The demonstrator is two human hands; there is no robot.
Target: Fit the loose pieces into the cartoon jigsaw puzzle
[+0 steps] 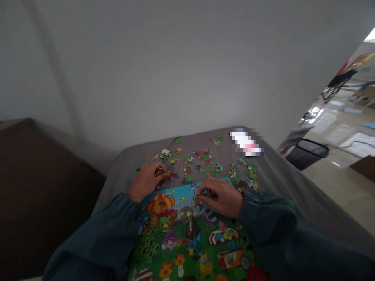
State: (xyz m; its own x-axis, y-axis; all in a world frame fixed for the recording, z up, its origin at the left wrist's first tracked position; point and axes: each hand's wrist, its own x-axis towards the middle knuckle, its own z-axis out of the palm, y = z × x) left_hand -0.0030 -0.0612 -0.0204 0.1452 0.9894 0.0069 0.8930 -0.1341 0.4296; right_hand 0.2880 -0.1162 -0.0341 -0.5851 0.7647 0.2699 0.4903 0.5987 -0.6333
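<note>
A colourful cartoon picture (175,230), with a pumpkin, mushrooms and a grey zombie figure under a blue sky strip, lies in front of me; whether it is a printed sheet or joined puzzle cannot be told. Over its upper right part, my right hand (224,197) is closed in a pinch on a small jigsaw piece (201,193). My left hand (149,179) is just past the picture's upper left edge, its fingers curled around dark jigsaw pieces (159,171). Loose jigsaw pieces (208,154) are scattered beyond both hands, some close to the left fingertips.
A grey cloth (137,154) covers the table, which stands against a pale wall (164,78). At the back right lies a phone (245,143) with a lit, blurred screen. A dark mesh bin (307,152) stands on the floor at right, and a brown board-like surface (43,195) is at left.
</note>
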